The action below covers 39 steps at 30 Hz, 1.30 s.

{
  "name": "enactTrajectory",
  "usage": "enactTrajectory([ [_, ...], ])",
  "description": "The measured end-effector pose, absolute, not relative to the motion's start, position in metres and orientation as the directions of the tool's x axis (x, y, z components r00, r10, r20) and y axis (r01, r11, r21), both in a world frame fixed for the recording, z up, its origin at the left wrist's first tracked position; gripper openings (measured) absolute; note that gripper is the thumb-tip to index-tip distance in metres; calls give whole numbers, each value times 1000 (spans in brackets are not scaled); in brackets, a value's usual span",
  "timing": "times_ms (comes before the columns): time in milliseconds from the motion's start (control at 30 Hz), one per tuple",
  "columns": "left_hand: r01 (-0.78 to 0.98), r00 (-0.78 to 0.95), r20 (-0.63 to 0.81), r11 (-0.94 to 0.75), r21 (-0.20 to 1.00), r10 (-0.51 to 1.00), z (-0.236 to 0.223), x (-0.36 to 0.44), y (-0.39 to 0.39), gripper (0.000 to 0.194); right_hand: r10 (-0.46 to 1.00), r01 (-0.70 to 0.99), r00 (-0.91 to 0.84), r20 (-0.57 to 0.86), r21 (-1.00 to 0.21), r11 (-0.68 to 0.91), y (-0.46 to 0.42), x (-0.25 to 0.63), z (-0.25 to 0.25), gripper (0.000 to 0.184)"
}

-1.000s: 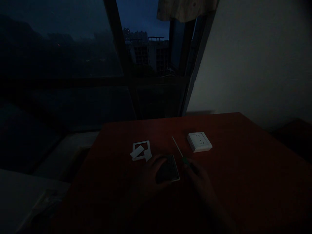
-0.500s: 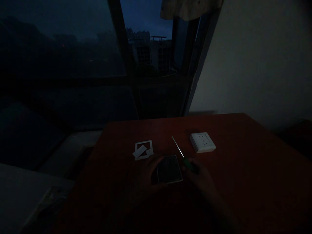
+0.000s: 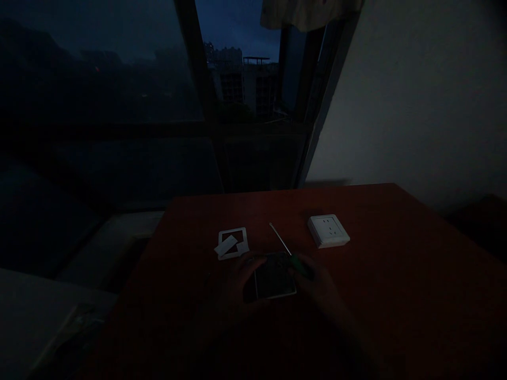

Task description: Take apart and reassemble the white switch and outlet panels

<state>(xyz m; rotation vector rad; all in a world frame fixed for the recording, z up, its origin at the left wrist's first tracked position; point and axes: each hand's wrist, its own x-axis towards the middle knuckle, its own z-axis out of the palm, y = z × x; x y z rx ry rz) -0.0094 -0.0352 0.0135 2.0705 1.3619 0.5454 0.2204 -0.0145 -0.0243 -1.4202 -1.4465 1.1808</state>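
The scene is very dark. My left hand (image 3: pixel 241 282) is curved round the left side of a square box (image 3: pixel 276 277) with a dark inside and a thin white rim, gripping it on the table. In my right hand (image 3: pixel 315 279) is a screwdriver (image 3: pixel 300 266) with a green handle; its metal shaft slants up and left, the tip pointing away over the table. The fingers of that hand are close to the box's right edge; whether they touch it I cannot tell.
A white wall socket (image 3: pixel 328 230) lies face up at the right on the reddish table (image 3: pixel 372 211). A white frame (image 3: pixel 233 230) with a loose white plate (image 3: pixel 226 246) across it is at the left. Windows and a pale wall (image 3: pixel 415 105) stand beyond.
My right hand has moved left with the screwdriver, bringing its handle nearer to the box's upper right corner. The left hand stays on the box.
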Motion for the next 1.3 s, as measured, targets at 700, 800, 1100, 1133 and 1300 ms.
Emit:
enactTrajectory([
  [700, 654, 385, 37, -301, 694, 922, 10, -11, -33, 71, 988, 210, -151, -45, -978, -12, -19, 223, -25, 41],
  [800, 646, 387, 22, -288, 707, 922, 13, -10, -33, 70, 988, 217, -152, -30, -976, 4, -19, 223, -25, 39],
  [1100, 611, 418, 43, -316, 726, 907, 12, -10, -31, 74, 978, 235, -204, -35, -972, 14, -18, 225, -28, 40],
  [1133, 611, 417, 40, -313, 728, 908, 12, -11, -31, 75, 979, 235, -203, -32, -972, 17, -18, 225, -28, 39],
  [1300, 608, 418, 40, -312, 730, 908, 13, -11, -31, 70, 977, 258, -209, -37, -966, 19, -19, 225, -27, 41],
])
